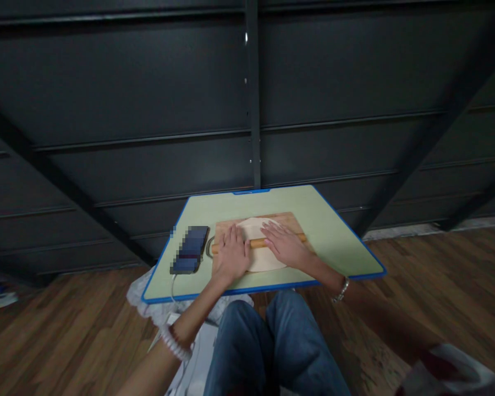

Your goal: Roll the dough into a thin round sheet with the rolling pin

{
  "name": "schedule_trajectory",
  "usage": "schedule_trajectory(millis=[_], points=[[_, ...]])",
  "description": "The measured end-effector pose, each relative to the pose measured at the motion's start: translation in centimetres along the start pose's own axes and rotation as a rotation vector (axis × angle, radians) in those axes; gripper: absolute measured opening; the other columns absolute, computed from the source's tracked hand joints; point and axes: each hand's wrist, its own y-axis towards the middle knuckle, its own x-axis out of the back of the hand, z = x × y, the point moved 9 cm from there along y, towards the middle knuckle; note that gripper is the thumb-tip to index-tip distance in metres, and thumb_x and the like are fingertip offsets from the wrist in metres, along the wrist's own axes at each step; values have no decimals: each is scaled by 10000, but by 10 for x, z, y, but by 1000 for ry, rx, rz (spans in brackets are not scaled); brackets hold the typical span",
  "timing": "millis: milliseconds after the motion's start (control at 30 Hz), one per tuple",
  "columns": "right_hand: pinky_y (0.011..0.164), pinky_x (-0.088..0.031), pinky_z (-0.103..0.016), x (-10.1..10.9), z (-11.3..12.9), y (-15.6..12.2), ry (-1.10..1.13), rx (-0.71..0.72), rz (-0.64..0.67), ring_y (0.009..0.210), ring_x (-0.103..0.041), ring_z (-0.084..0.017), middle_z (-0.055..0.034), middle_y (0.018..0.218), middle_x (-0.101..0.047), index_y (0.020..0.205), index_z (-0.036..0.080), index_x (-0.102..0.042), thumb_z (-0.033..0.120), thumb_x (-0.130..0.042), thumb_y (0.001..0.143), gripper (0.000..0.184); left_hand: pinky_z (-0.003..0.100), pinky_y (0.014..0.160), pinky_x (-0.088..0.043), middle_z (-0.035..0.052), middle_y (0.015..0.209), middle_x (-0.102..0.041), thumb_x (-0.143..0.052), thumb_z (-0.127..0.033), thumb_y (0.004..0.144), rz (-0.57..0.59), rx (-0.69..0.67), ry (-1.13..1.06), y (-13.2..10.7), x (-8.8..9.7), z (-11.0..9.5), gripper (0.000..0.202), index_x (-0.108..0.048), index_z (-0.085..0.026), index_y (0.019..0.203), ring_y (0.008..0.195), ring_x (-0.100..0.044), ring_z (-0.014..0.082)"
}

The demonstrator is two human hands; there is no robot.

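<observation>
A light wooden rolling pin (257, 242) lies crosswise over a thin, pale round of dough (268, 263). Under the dough is a wooden cutting board (221, 226), with a metal loop handle (208, 247) at its left end. My left hand (232, 254) rests over the left half of the pin, palm down, its fingers stretched forward past it. Over the right half lies my right hand (287, 246), also palm down with fingers extended, slanting to the left. Neither hand wraps round the pin. The palms hide parts of the pin and dough.
The board sits on a small pale green table (342, 247) with a blue rim. A phone (193, 250), partly pixelated, lies left of the board with a white cable (173, 286) attached. A dark metal panel (148, 82) stands behind; crumpled plastic (138, 291) lies below left.
</observation>
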Motion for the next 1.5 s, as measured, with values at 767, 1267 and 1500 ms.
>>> schedule_trajectory(millis=[767, 1267, 1500], points=[[1039, -294, -428, -34, -32, 85, -101, -275, 109, 1277, -406, -236, -121, 1349, -507, 1256, 143, -531, 258, -217, 968, 441, 488, 1076, -202, 125, 1406, -432, -129, -442, 950, 64, 12, -80, 63, -19, 14, 584, -452, -141, 1332, 1327, -309, 308], [804, -458, -303, -60, -96, 148, -24, -621, 244, 977, -639, -250, -195, 1060, -671, 1040, 117, -674, 341, -284, 946, 460, 306, 858, -450, 121, 1102, -606, -137, -414, 953, 197, -187, -144, 134, -42, 17, 566, -623, -132, 1014, 1024, -594, 221], [777, -466, -281, -82, -100, 158, 17, -559, 377, 1001, -634, -246, -176, 1079, -672, 1067, 128, -665, 320, -430, 874, 360, 313, 806, -467, 121, 1060, -633, -182, -369, 950, 223, -161, -126, 137, -42, 20, 510, -634, -140, 1003, 965, -618, 220]])
